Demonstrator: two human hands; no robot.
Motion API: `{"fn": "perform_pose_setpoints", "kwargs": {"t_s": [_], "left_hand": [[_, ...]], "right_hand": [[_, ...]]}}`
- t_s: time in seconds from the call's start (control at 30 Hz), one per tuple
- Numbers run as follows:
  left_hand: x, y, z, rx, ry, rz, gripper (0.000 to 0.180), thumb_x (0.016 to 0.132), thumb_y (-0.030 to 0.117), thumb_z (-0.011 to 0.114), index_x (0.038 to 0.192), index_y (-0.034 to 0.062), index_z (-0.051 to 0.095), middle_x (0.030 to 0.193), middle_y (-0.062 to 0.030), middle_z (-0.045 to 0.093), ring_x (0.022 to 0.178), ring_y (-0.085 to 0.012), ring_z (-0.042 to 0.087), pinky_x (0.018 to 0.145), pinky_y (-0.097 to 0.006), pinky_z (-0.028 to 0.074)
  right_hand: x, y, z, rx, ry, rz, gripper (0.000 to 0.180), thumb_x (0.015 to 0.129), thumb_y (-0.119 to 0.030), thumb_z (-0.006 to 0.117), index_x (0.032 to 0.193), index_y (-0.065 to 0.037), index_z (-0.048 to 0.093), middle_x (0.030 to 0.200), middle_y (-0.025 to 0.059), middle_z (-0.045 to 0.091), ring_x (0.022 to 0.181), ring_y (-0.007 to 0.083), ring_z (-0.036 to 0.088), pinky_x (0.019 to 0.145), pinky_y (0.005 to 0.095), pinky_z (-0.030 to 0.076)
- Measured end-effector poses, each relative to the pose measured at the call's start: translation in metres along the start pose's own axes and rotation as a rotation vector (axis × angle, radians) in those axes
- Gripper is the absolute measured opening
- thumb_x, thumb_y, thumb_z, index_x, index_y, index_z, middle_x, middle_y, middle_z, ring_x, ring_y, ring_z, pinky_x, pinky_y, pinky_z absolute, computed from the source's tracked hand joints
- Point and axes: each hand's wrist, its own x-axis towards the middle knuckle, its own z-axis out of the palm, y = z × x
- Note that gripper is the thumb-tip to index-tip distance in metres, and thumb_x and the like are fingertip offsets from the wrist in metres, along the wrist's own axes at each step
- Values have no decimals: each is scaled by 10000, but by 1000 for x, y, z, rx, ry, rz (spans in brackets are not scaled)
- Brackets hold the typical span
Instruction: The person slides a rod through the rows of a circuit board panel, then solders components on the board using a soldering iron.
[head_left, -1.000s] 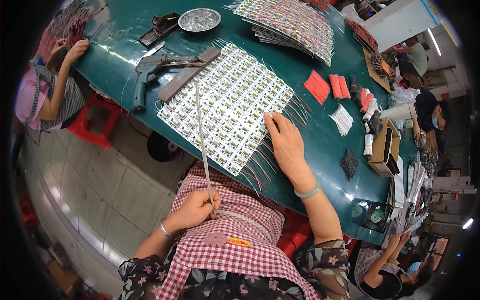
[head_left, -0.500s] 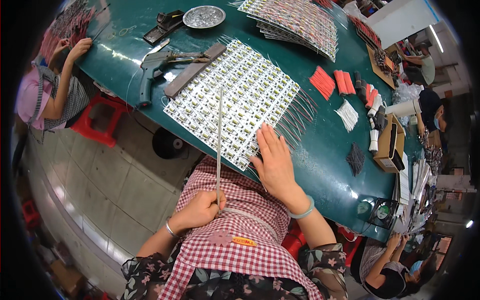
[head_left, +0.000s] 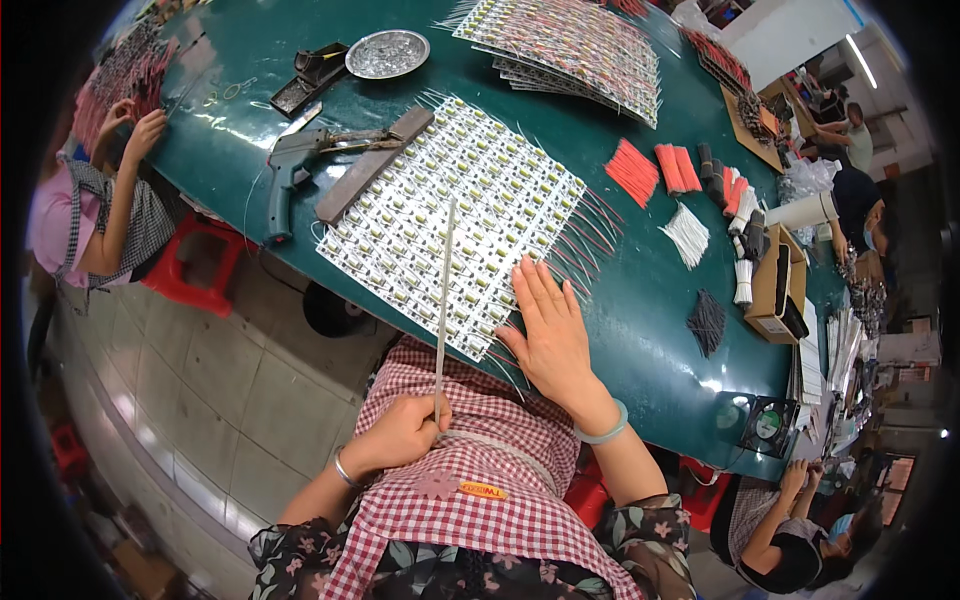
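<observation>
My left hand (head_left: pixel 400 432) is closed round the lower end of a slim, straight metal rod (head_left: pixel 445 290). The rod points away from me, its far end over a white panel of small circuit boards (head_left: pixel 455 215) set with yellow-green parts. Spread flat, my right hand (head_left: pixel 552 345) rests at the panel's near right edge, its fingertips on the border. Red and dark wires (head_left: pixel 590 235) stick out from that edge beside the fingers. A grey bar (head_left: pixel 375 165) lies across the panel's left side, next to a green soldering gun (head_left: pixel 290 180).
A metal dish (head_left: pixel 387 54) and a black tray (head_left: pixel 308 82) stand far left. Stacked panels (head_left: pixel 570 55) lie at the back. Rightward are red tubes (head_left: pixel 631 171), white tubes (head_left: pixel 686 236), black pieces (head_left: pixel 707 322), a cardboard box (head_left: pixel 775 290) and a fan (head_left: pixel 768 424). Co-workers sit at both sides.
The whole view has shifted slightly, with the table lower and further left. Against the panel, the rod's far end has swung a little right. My right hand stays at the panel's edge.
</observation>
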Motion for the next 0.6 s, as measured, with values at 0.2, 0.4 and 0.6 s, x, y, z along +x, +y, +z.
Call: {"fn": "perform_pose_setpoints", "kwargs": {"t_s": [0.2, 0.4, 0.6], "left_hand": [[9, -4, -3, -54, -25, -68, 158, 782, -52, 426, 824, -28, 576, 732, -101, 616, 637, -174, 628, 602, -315, 519], [12, 5, -7, -53, -2, -83, 148, 775, -26, 458, 825, -11, 596, 731, -141, 627, 647, -257, 602, 629, -368, 486], [20, 16, -18, 20, -58, -74, 116, 797, 12, 482, 818, -2, 594, 713, -131, 626, 636, -237, 593, 611, -356, 476]], "right_hand": [[16, 3, -2, 23, 58, -18, 661, 904, -350, 645, 1428, -2, 440, 1513, 151, 411, 1406, 327, 371, 1113, 520, 316], [21, 6, -6, -120, 49, -86, 599, 876, -356, 673, 1330, 14, 549, 1441, 151, 497, 1347, 304, 447, 1036, 510, 412], [15, 8, -8, -53, -13, -78, 655, 895, -362, 649, 1405, 8, 467, 1494, 164, 428, 1400, 311, 378, 1089, 508, 354]]}}
